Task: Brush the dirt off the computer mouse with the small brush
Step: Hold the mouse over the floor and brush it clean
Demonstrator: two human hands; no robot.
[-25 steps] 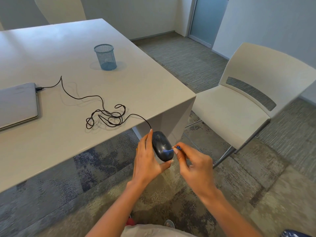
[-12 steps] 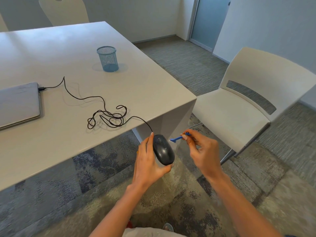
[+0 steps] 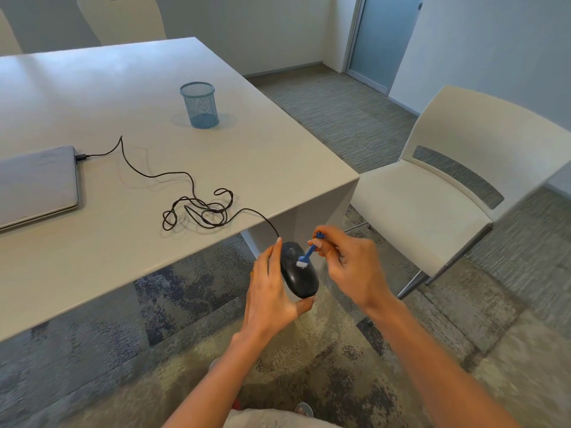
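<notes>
The left hand [image 3: 268, 291] grips the black mouse [image 3: 299, 274]; the right hand [image 3: 349, 267], at its 3 o'clock, pinches the small brush [image 3: 307, 256], bristles touching the mouse.

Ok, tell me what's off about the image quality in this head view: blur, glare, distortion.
Head view: wide-angle bending curves the table edge and chair; soft window glare washes the far tabletop; the forearms and carpet near the bottom edge smear, while the mouse and brush stay fairly sharp; shadows are faint under the cable.

Pale walls, patchy grey carpet [image 3: 185, 304] — white table [image 3: 92, 257], cream chair [image 3: 432, 196], frosted door [image 3: 380, 35].
</notes>
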